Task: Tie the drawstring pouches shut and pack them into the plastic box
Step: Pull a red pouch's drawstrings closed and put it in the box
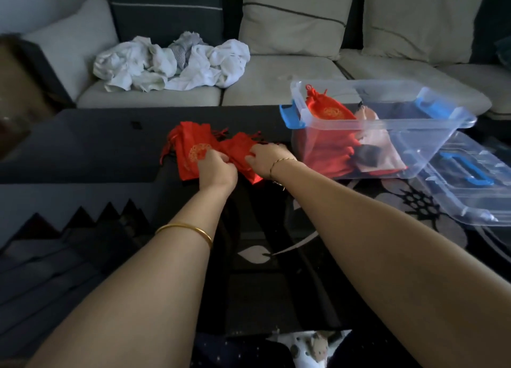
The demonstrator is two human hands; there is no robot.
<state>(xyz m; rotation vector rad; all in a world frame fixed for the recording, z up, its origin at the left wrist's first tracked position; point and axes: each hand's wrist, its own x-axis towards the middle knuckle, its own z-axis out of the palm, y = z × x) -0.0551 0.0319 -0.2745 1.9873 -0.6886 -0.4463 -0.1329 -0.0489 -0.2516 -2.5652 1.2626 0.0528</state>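
Red drawstring pouches with gold emblems lie on the dark table. One flat pouch (190, 149) lies to the left. My left hand (214, 170) and my right hand (266, 157) both grip a second red pouch (239, 149) between them, fingers curled into its cloth. The clear plastic box (387, 124) with blue latches stands to the right. It holds a tied red pouch (327, 109), more red cloth low down, and pinkish and dark pouches (370, 144).
The box's clear lid (470, 179) with a blue handle lies to the right of the box. A pile of white laundry (171, 62) sits on the beige sofa (276, 88) behind the table. The table's near part carries a floral pattern.
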